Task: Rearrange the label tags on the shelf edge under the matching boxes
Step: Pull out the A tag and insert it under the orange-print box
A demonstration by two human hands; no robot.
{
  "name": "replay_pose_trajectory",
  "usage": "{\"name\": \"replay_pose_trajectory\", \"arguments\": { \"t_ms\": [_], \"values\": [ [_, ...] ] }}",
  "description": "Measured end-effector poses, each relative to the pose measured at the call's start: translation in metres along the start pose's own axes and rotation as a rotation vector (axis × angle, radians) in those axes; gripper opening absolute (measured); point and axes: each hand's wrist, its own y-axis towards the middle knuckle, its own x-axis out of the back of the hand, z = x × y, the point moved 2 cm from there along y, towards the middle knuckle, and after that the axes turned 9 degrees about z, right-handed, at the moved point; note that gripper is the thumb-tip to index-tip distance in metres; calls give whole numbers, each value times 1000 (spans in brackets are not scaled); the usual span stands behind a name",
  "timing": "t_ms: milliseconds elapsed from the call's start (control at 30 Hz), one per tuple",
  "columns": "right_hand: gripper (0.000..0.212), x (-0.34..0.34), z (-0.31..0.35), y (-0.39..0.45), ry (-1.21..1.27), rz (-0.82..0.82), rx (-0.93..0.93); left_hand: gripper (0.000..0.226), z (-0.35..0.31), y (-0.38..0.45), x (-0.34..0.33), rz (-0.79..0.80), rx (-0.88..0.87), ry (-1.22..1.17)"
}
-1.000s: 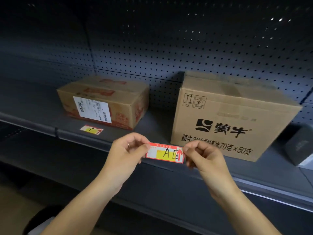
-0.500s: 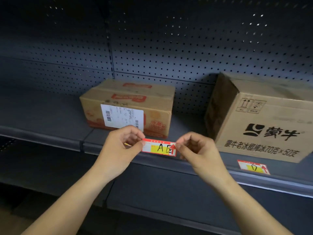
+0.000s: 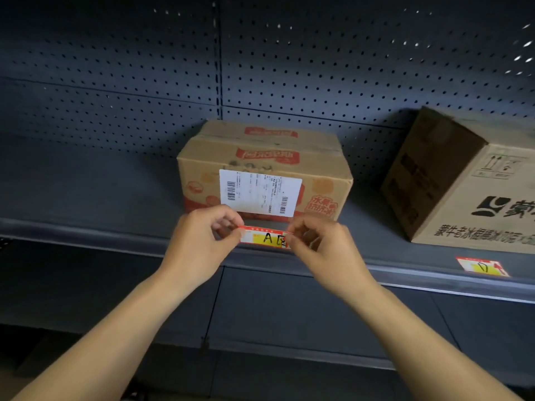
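A red-and-yellow label tag marked "A" (image 3: 266, 238) is held level at the shelf edge (image 3: 115, 241), right below the small cardboard box with a white shipping sticker (image 3: 321, 180). My left hand (image 3: 199, 241) pinches the tag's left end and my right hand (image 3: 321, 244) pinches its right end. A second tag marked "D" (image 3: 482, 267) sits on the shelf edge under the large brown box with black printing (image 3: 469, 192) at the right.
Dark perforated back panel (image 3: 318, 68) rises behind the boxes. The grey shelf board (image 3: 86, 192) stretches left of the small box. A lower shelf level (image 3: 289, 328) lies beneath, in shadow.
My view and both hands have shifted left with the "A" tag, from in front of the large box to under the small box. The "C" tag seen earlier is hidden behind my hands.
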Motion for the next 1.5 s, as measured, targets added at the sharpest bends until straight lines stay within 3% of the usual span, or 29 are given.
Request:
{"name": "replay_pose_trajectory", "arguments": {
  "t_ms": [333, 767, 967, 1367, 1500],
  "values": [
    [10, -31, 1, 5, -395, -4, 39, 14, 22, -1, -3, -16, -68, 236],
    [8, -33, -7, -5, -517, -8, -9, 12, 20, -5, -12, 7, -176, 217],
    [9, -39, -8, -7, -599, -19, -9, 18, 28, -6, -18, 8, -237, 434],
    [10, -49, -2, -4, -646, -22, 1, 18, 37, -11, -15, -6, -234, 492],
    [10, -49, -2, -7, -608, -46, 12, 8, 40, -12, -13, -2, -262, 560]
  ]
}}
